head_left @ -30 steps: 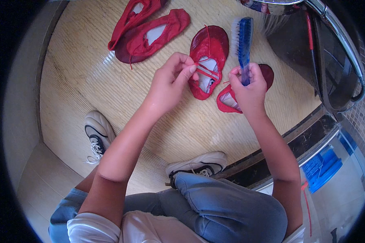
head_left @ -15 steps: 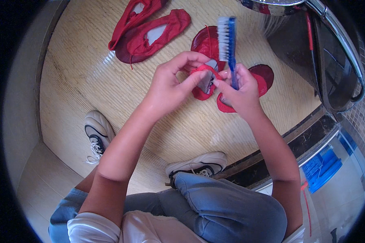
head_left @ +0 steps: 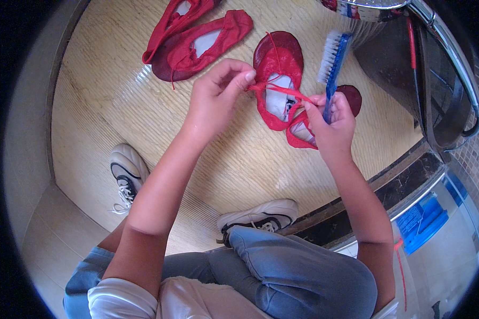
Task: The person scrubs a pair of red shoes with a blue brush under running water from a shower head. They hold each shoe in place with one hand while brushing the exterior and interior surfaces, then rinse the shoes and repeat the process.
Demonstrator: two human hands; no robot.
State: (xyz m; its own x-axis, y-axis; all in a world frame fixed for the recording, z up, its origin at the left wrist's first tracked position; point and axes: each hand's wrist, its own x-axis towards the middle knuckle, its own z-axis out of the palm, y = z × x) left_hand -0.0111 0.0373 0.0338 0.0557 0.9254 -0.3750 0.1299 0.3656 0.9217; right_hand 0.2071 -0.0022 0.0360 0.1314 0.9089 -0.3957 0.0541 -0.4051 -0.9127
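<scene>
A red ballet slipper (head_left: 278, 63) with a pale insole lies on the floor between my hands, its toe pointing away from me. My left hand (head_left: 214, 101) pinches one end of its red straps (head_left: 282, 89), and the straps stretch across the opening to my right hand (head_left: 332, 125). The thumb and finger of that right hand pinch their other end. Its other fingers wrap the handle of a blue brush (head_left: 333, 61), white bristles facing left. Another red slipper (head_left: 351, 97) lies partly hidden behind my right hand.
Two more red slippers (head_left: 218, 33) lie at the far left. At the right stand a dark bin-like container (head_left: 388, 64) and a curved chrome tube (head_left: 457, 56). My sneakers (head_left: 127, 173) rest on the ribbed floor. A blue plastic piece (head_left: 423, 223) lies at the lower right.
My hands have moved apart, drawing the red straps out between them. The brush has shifted right with my right hand and tilted, and more of the middle slipper shows.
</scene>
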